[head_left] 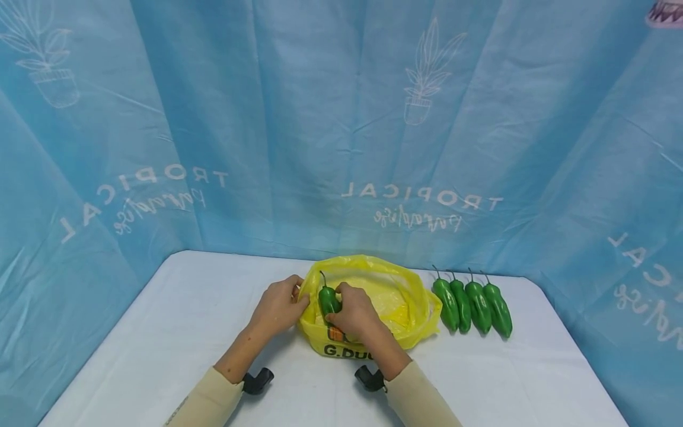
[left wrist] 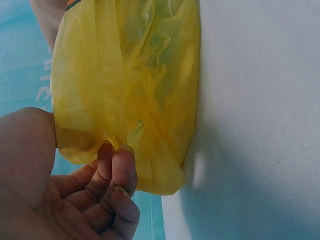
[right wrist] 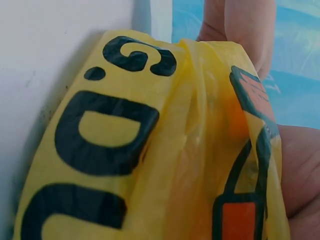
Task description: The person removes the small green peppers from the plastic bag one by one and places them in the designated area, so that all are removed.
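Note:
A yellow plastic bag (head_left: 395,290) stands on the table with its mouth spread wide and dark lettering on its front. The left hand (head_left: 280,305) pinches the bag's left rim; in the left wrist view, its fingertips (left wrist: 122,165) gather a fold of the plastic. The right hand (head_left: 354,308) is at the bag's mouth and grips a green chili pepper (head_left: 328,301), stem up, inside the left part of the opening. In the right wrist view the lettered bag front (right wrist: 115,130) covers most of that hand.
Several green chili peppers (head_left: 479,306) lie side by side on the white table (head_left: 176,332), right of the bag, stems toward the back. A blue printed curtain (head_left: 315,130) hangs behind the table and along both sides.

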The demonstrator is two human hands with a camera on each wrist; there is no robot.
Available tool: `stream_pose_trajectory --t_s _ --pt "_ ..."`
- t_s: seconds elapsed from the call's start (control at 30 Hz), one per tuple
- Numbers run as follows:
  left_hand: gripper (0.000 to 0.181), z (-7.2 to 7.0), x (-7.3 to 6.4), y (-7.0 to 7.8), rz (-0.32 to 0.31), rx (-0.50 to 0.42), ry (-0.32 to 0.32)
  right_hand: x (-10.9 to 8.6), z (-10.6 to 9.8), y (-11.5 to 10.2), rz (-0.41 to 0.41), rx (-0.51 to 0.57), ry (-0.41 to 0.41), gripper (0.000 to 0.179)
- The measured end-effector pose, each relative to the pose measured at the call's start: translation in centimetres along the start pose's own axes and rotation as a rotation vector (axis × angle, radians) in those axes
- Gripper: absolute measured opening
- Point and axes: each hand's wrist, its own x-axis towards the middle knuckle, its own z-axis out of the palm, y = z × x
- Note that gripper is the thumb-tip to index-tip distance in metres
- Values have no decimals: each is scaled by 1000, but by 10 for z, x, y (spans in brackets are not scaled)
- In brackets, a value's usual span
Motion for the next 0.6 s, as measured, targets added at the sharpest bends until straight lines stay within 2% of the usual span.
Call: stream_pose_trajectory --t_s 0.17,0.6 --pt "31 0 0 -1 -6 -9 -5 -1 -1 0 11 -25 -6 62" --pt "32 1 0 0 -8 -4 -2 -9 -7 0 -25 -27 10 60"
